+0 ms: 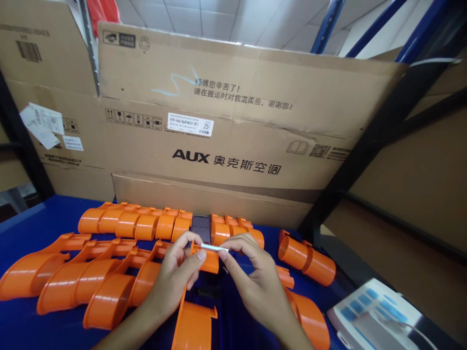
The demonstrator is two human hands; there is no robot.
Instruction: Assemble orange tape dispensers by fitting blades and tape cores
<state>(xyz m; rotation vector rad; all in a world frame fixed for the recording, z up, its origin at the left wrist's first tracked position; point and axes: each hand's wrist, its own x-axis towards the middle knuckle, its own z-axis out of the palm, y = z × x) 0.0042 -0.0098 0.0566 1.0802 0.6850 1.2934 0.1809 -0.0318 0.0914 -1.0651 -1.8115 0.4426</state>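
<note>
A small white toothed strip [214,247] lies across the top of an orange plastic part [209,261] in the middle of the view. My left hand [181,265] pinches the orange part and the strip's left end between thumb and fingers. The strip's right end is between the thumb and forefinger of my right hand [251,272]. Just below, another orange part with a curved cup [195,325] stands near my left wrist. A dark phone [201,229] is behind my fingertips.
Rows of orange cup-shaped parts [105,301] cover the blue surface [22,218] at left, with more behind and at right [306,260]. A white device with blue keys [375,311] sits at lower right. Cardboard [233,121] and a dark metal frame [350,160] stand behind.
</note>
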